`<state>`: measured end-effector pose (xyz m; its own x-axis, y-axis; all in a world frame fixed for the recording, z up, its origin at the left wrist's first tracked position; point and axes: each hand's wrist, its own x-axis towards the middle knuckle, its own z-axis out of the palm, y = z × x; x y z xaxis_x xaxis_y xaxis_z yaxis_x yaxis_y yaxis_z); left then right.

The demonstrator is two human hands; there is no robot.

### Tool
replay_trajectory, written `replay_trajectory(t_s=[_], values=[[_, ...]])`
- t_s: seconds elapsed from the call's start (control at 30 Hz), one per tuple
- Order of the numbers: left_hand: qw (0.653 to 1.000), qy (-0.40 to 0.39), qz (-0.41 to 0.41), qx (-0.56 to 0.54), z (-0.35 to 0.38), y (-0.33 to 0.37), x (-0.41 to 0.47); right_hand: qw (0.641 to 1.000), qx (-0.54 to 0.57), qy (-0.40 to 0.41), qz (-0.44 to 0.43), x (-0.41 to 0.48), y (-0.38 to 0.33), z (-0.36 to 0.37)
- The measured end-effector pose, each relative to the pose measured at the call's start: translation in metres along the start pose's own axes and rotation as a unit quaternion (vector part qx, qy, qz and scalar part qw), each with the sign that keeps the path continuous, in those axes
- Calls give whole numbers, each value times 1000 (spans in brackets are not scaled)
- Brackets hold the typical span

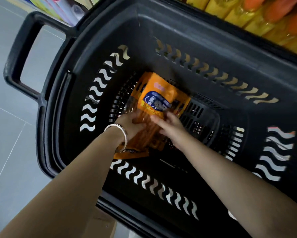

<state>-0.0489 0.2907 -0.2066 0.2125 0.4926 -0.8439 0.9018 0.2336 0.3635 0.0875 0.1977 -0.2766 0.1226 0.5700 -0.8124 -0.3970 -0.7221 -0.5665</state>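
A deep black plastic shopping basket (187,42) with wavy slots fills the view. At its bottom lie orange snack packets (159,98) with a blue-and-white logo, stacked on one another. My left hand (129,125), with a silver bangle on the wrist, grips the lower left part of the top packet. My right hand (170,125) holds the same packet from the right, fingers curled over its edge. Another orange packet (132,152) shows under my left wrist.
The basket's black handle (19,54) sticks out to the left over a grey tiled floor (8,143). Shelves with yellow bottles and orange caps (257,16) run along the top right. Colourful boxes (58,6) stand at the top left.
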Motion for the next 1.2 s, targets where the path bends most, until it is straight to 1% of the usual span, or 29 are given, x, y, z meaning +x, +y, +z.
replay_trajectory(t_s=[0.03, 0.1, 0.17, 0.27, 0.4, 0.5, 0.6, 0.67, 0.73, 0.8, 0.93, 1.03, 1.1, 1.2], values=[[1000, 12, -9, -19, -2, -2, 2, 1000, 14, 3, 3, 3, -2, -3], [997, 45, -38, -47, -7, -10, 7, 998, 13, 58, 11, 12, 0, -13], [994, 66, -73, -36, -12, -18, 11, 991, -15, 125, 45, 26, 10, -25], [991, 84, -95, -52, -12, -24, 14, 981, -11, 164, 101, 44, 23, -27], [991, 67, -94, -64, -7, -25, 21, 956, 21, 254, 144, 62, 26, -14], [989, 56, -116, -74, -6, -26, 25, 944, 51, 274, 175, 68, 25, -5], [987, 55, -126, -85, -4, -33, 26, 954, 56, 253, 149, 69, 26, 1], [984, 54, -127, -111, -2, -37, 24, 960, 49, 240, 137, 61, 29, 0], [979, 54, -122, -154, 1, -40, 20, 959, 72, 242, 130, 45, 32, -4], [977, 59, -110, -171, 3, -38, 12, 957, 106, 245, 116, 22, 31, -10], [974, 101, -83, -185, 2, -19, -18, 953, 174, 239, 65, -32, 15, -17], [969, 126, -51, -208, -2, 6, -50, 950, 199, 238, 29, -77, -4, -19], [965, 110, -23, -236, -5, 25, -76, 948, 191, 254, 8, -107, -12, -24], [955, 74, 12, -287, -4, 49, -113, 950, 133, 283, -19, -155, -26, -36]])
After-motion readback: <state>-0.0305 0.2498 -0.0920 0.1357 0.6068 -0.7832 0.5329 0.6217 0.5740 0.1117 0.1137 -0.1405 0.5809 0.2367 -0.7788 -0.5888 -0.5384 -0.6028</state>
